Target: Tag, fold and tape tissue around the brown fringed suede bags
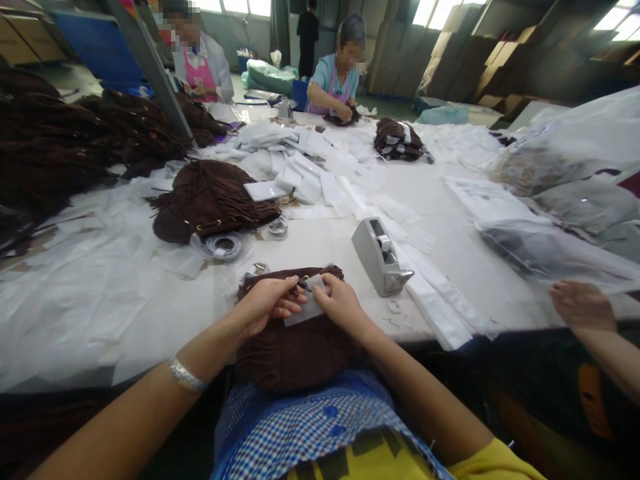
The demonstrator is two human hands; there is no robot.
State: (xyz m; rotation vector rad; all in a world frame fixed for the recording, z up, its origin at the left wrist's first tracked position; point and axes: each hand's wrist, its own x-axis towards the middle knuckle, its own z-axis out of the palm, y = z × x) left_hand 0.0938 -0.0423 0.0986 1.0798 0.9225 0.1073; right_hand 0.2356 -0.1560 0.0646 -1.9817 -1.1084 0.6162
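Note:
A dark brown bag (295, 357) lies at the table's near edge, against my apron. Over its top, my left hand (267, 303) pinches a dark brown drawstring end (301, 285). My right hand (340, 303) grips a small translucent white sheet (305, 308) between thumb and fingers, right beside the drawstring. The two hands almost meet above the bag's gathered rim. To the right of them stands a grey tape dispenser (373, 260). Beyond the bag lie a coiled strap in clear plastic (223, 247) and a smaller shiny coil (278, 228).
Another fringed brown bag (210, 200) sits ahead on the left, near a heap of white packets (300, 163). Brown bags (100, 133) are piled at far left. Two co-workers sit across the table (420, 207); another person's hand (583, 307) rests at the right edge.

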